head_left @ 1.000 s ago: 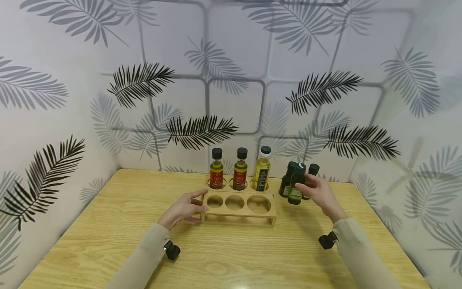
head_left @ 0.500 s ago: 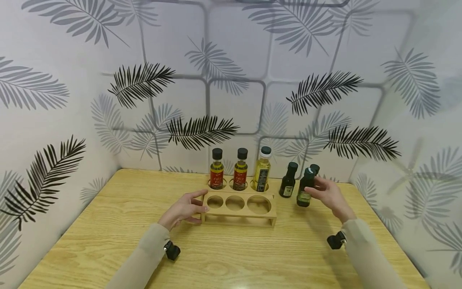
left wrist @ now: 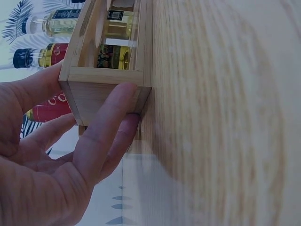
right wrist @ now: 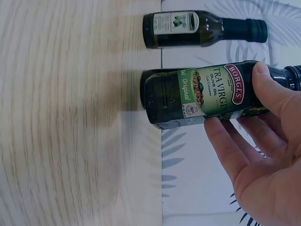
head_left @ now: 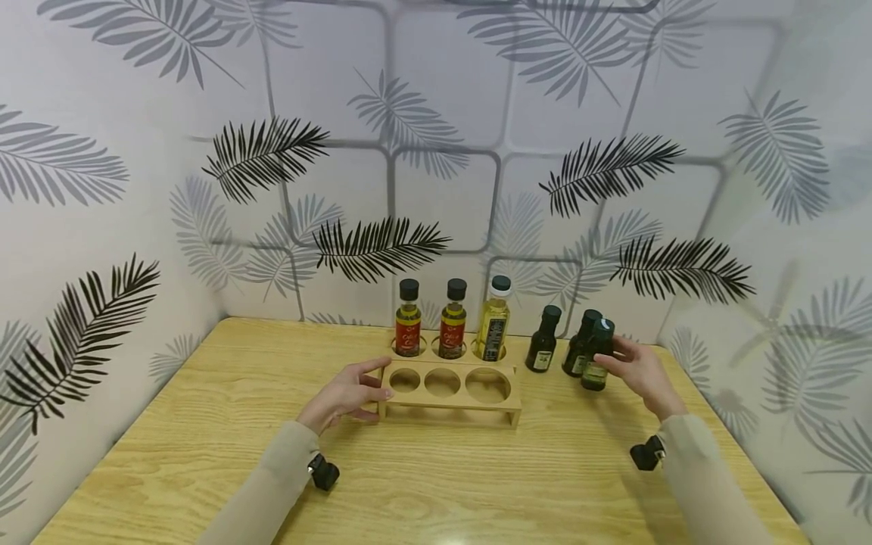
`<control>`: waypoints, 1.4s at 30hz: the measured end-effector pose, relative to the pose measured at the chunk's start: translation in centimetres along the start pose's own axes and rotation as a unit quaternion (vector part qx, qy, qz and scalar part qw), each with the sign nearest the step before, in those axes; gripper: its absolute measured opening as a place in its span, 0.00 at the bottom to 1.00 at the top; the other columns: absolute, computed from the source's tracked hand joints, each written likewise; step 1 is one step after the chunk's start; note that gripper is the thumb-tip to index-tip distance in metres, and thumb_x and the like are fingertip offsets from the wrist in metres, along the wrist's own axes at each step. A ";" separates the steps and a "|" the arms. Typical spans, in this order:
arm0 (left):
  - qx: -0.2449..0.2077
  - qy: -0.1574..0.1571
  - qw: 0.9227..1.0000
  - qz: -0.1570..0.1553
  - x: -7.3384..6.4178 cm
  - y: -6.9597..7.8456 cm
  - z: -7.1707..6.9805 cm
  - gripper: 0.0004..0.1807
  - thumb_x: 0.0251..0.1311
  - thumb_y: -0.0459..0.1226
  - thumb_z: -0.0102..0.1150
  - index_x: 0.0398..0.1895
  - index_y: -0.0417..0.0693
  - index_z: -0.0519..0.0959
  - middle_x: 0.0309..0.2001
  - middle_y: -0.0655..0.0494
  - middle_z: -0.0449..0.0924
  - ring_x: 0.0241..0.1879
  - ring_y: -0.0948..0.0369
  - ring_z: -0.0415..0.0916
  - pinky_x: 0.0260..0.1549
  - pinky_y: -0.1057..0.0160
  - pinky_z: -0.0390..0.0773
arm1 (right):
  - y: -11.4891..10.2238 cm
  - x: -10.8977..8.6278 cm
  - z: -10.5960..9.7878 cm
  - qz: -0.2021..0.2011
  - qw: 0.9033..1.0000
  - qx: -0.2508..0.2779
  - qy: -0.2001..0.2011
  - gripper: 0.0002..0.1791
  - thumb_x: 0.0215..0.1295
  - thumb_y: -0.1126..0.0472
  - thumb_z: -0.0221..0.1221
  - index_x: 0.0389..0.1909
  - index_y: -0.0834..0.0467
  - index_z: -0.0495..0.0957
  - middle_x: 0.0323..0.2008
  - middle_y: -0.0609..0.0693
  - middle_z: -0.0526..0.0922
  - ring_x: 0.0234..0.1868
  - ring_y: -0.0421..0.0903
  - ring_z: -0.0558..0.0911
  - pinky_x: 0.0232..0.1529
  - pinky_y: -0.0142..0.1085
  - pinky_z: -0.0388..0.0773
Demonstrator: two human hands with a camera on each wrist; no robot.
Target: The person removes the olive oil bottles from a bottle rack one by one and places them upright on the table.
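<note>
My right hand pinches a dark green olive oil bottle between thumb and fingers. The bottle tilts a little and overlaps a second dark bottle behind it. A third dark bottle with a pale label stands left of these. My left hand touches the left end of a wooden bottle rack, its fingers fairly straight against the end panel in the left wrist view. The rack's front row shows three round holes. Behind them stand two red-labelled oil bottles and a taller yellow oil bottle.
The wooden table meets a leaf-patterned wall just behind the bottles. Side walls close in at left and right. A small black camera is strapped to each wrist.
My right hand has moved right with the olive oil bottle, from in front of the left dark bottle to in front of the right one. The left hand and rack have stayed put.
</note>
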State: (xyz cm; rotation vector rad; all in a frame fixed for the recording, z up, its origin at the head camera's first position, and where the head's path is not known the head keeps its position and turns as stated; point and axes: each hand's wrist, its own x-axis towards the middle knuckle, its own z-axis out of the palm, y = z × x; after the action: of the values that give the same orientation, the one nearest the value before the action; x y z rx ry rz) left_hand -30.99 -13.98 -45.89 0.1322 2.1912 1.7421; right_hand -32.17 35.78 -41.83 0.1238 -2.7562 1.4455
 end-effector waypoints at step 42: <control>0.001 0.004 1.000 0.002 0.0 -0.2 0.0 0.38 0.63 0.33 0.63 0.75 0.59 0.62 0.64 0.33 0.66 0.52 0.49 0.78 0.38 0.51 0.86 | 3.7 2.3 -3.8 0.034 0.999 -0.020 -0.016 0.46 0.75 0.47 0.51 0.76 0.70 0.36 0.73 0.75 0.42 0.71 0.74 0.51 0.66 0.62 0.62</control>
State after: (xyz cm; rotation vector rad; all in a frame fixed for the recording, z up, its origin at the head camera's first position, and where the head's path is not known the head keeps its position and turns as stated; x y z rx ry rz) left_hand -30.99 -14.03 -46.06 0.1309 2.2014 1.7453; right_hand -34.77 40.89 -42.60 0.0526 -2.8390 1.4150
